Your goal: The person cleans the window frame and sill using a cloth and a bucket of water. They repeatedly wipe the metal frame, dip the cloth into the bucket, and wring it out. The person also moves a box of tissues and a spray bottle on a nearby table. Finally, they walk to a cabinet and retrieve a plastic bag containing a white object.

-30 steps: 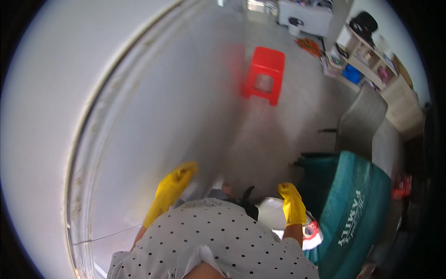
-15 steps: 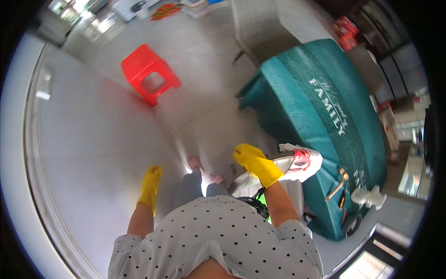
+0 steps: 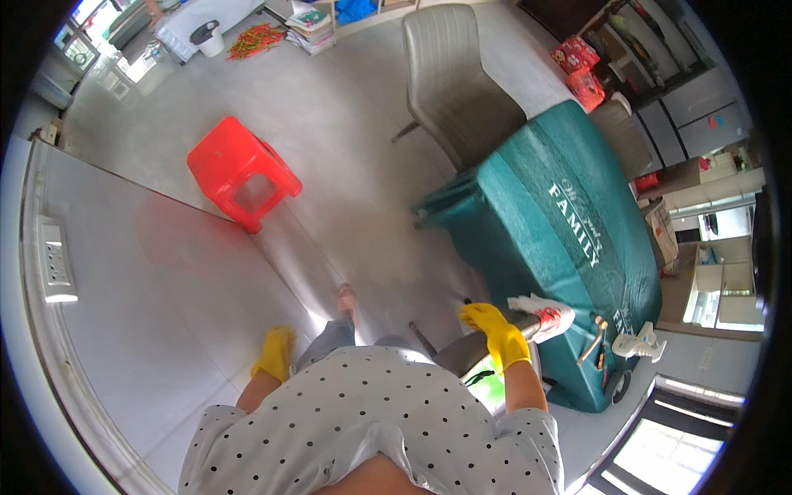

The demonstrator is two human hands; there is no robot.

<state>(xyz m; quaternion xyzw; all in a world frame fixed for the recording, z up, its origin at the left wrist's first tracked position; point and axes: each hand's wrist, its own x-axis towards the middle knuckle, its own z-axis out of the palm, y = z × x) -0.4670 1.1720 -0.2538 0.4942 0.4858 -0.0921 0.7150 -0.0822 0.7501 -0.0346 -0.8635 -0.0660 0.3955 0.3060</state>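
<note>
Both my hands wear yellow rubber gloves. My left hand (image 3: 275, 353) hangs at my left side beside the pale wall panel, its fingers loosely extended with nothing seen in them. My right hand (image 3: 499, 337) is held out on the right, fingers apart and slightly bent, with no object visible in it. Close by it is a grey chair (image 3: 462, 353), partly hidden by my glove and body. A white-and-red crumpled item (image 3: 551, 320) lies just right of that glove, against the table's green cover (image 3: 528, 198); its kind is unclear.
A red plastic stool (image 3: 227, 165) stands ahead to the left. Beyond the table is a grey-brown chair (image 3: 445, 74). Red peppers (image 3: 256, 41) and stacked books (image 3: 312, 31) are at the far side. A hammer (image 3: 596, 340) and white shoe (image 3: 639, 343) lie at the table's right end.
The view has shifted as I step forward, one foot now ahead. My right hand has moved right, and its fingers have spread from a more closed shape. My left hand hangs closer to my body.
</note>
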